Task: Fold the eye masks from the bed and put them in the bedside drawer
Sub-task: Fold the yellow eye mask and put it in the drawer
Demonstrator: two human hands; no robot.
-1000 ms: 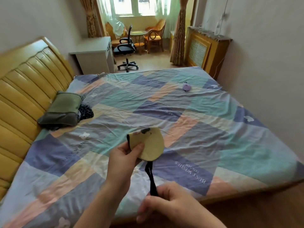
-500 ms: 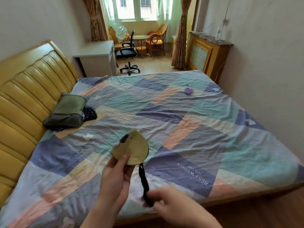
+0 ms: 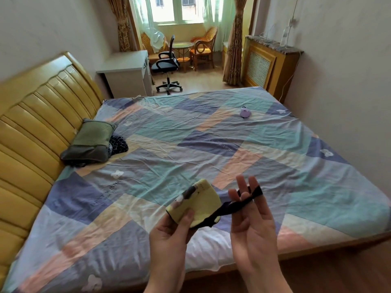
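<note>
A folded yellow eye mask (image 3: 201,204) is pinched in my left hand (image 3: 171,235), above the near edge of the bed (image 3: 211,144). Its black elastic strap (image 3: 239,205) runs to the right and is looped over the spread fingers of my right hand (image 3: 251,225), which faces palm up. A second, purple eye mask (image 3: 245,112) lies on the far right part of the bed, well beyond both hands. No bedside drawer is in view.
A green pillow (image 3: 91,140) and a dark checked cloth (image 3: 118,143) lie by the yellow headboard (image 3: 33,127). A white desk (image 3: 127,70), an office chair (image 3: 167,64) and a wooden radiator cover (image 3: 268,66) stand beyond the bed.
My right hand rose from below the mask to its right side and opened, stretching the strap sideways over its fingers. My left hand turned the folded mask.
</note>
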